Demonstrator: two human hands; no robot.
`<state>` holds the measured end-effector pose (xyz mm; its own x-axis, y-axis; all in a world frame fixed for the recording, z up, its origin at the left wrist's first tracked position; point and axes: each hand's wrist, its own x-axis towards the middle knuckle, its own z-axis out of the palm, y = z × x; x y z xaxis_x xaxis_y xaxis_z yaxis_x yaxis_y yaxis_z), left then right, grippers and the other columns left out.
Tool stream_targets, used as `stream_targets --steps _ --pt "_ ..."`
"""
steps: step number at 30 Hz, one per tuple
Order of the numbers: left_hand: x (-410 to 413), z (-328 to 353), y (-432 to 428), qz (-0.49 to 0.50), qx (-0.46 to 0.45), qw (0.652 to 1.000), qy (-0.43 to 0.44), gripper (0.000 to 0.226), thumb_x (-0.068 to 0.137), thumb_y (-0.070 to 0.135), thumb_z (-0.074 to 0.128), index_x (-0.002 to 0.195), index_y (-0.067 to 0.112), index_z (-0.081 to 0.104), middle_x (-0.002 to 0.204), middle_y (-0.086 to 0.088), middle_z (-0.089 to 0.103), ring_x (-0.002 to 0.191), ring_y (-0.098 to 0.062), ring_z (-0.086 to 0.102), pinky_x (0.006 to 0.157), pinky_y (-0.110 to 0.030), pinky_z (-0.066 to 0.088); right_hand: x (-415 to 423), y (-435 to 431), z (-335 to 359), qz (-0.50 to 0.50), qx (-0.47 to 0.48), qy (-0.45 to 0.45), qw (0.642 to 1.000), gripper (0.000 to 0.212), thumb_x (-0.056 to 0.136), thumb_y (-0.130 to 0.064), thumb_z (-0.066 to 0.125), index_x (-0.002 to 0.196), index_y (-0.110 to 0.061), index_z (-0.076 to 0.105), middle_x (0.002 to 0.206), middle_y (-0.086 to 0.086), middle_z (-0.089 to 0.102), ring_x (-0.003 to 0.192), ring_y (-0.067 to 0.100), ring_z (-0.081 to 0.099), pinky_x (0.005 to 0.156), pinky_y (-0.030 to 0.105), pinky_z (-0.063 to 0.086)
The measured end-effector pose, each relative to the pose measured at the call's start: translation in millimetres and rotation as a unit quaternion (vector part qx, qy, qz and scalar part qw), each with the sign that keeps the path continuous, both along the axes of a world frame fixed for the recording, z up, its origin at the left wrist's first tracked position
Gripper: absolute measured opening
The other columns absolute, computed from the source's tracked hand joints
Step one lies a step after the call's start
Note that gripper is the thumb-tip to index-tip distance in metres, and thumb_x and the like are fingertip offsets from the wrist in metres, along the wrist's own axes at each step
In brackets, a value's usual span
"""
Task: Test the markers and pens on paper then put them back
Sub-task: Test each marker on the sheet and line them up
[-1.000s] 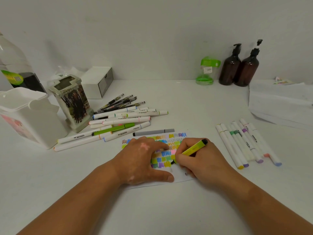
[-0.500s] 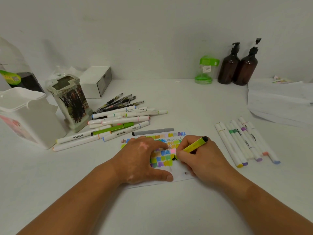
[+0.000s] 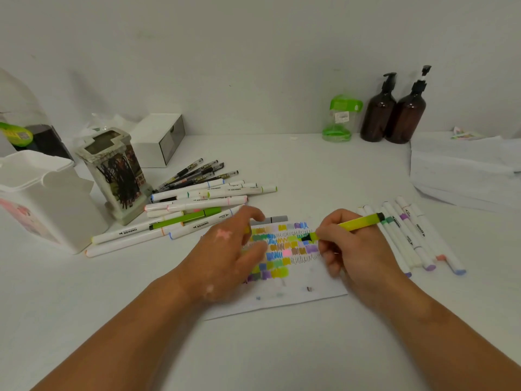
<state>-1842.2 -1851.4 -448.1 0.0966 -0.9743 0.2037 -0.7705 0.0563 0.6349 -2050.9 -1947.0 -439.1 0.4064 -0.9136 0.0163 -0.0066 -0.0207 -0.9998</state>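
White table (image 3: 282, 356) – both bare forearms reach in from the near edge, angled toward each other.

White bin (image 3: 48, 204) far out beyond the left hand's outer side; pen holder (image 3: 118, 176) just beside it.

Left hand (image 3: 225, 252): palm down over the left part of the sheet of paper (image 3: 298, 297), fingers loosely spread and slightly bent, holding nothing. Blurred, so contact with the sheet cannot be told.

Right hand (image 3: 352, 252): on the sheet's right edge, fingers curled, thumb and forefingers pinching a yellow-green highlighter (image 3: 358, 222) near its tip. Barrel slants up and away past the knuckles, black end cap farthest from the wrist. The dark nib points toward the left hand and sits at the coloured scribble patches – between the two hands, touching or just above the paper.

Pile of white markers (image 3: 197, 205) ahead of and outside the left hand, lying flat; black pens (image 3: 197, 173) beyond the pile. Row of white markers (image 3: 411, 244) just outside the right hand, side by side. Grey marker (image 3: 275, 219) just past the left fingertips, along the sheet's far edge.

Brown pump bottles (image 3: 379, 114) far ahead of the right hand, at the wall.
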Motion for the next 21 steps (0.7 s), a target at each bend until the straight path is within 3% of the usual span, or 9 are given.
stream_targets --steps 2,5,7,9,13,16,21 --pt "3 2 -1 0.02 -0.034 0.994 0.106 0.015 0.1 0.024 0.039 0.11 0.03 0.047 0.071 0.012 0.048 0.066 -0.007 0.047 0.058 -0.019 0.038 -1 -2 2 0.002 -0.002 -0.028 1.0 0.015 0.075 -0.017 0.068 0.062 -0.022 0.065 0.056 0.009 0.062 0.043 0.016 0.049 0.037 0.025 0.038" --pt "3 4 -1 0.03 -0.031 0.972 0.23 0.032 0.102 -0.001 0.036 0.103 0.027 0.053 0.078 0.008 0.056 0.068 -0.012 0.043 0.06 -0.031 0.039 -4 -5 2 0.013 -0.013 -0.047 0.999 0.01 0.075 -0.021 0.07 0.066 -0.022 0.068 0.059 0.01 0.064 0.046 0.017 0.053 0.039 0.024 0.041" --pt "2 3 0 0.02 -0.036 0.982 0.187 0.029 0.104 0.004 0.037 0.111 0.03 0.049 0.093 0.01 0.068 0.066 -0.015 0.048 0.063 -0.038 0.049 -5 -6 1 0.026 -0.014 -0.063 0.998 0.009 0.076 -0.02 0.071 0.068 -0.022 0.069 0.06 0.01 0.064 0.048 0.017 0.054 0.041 0.024 0.043" --pt "0 2 0 0.012 -0.049 0.989 0.141 0.021 0.106 0.014 0.04 0.117 0.032 0.044 0.101 0.015 0.071 0.063 -0.016 0.056 0.066 -0.035 0.055 -6 -7 1 0.044 -0.003 -0.09 0.995 0.007 0.077 -0.017 0.067 0.07 -0.02 0.07 0.063 0.011 0.064 0.05 0.018 0.055 0.042 0.024 0.043" --pt "-3 6 4 -0.017 -0.057 0.984 0.166 0.007 0.1 0.03 0.05 0.105 0.03 0.054 0.101 0.013 0.075 0.058 -0.019 0.057 0.057 -0.027 0.055 -8 -8 1 0.086 0.013 -0.135 0.987 0.012 0.077 -0.013 0.062 0.071 -0.019 0.069 0.063 0.013 0.064 0.048 0.02 0.055 0.042 0.023 0.043" --pt "-6 7 4 -0.025 -0.032 0.985 0.17 0.015 0.09 0.041 0.055 0.1 0.034 0.064 0.092 0.012 0.076 0.058 -0.004 0.057 0.055 -0.018 0.049 -7 -5 2 0.103 -0.022 -0.126 0.986 0.003 0.071 -0.021 0.071 0.07 -0.02 0.069 0.062 0.012 0.065 0.047 0.018 0.055 0.042 0.023 0.043" --pt "-7 6 5 -0.016 -0.038 0.986 0.159 0.016 0.086 0.044 0.06 0.1 0.04 0.069 0.088 0.016 0.075 0.079 -0.002 0.069 0.06 -0.011 0.051 -8 -5 -1 0.108 -0.055 -0.102 0.987 0.01 0.07 -0.028 0.073 0.075 -0.019 0.07 0.065 0.012 0.066 0.049 0.018 0.056 0.043 0.025 0.043"
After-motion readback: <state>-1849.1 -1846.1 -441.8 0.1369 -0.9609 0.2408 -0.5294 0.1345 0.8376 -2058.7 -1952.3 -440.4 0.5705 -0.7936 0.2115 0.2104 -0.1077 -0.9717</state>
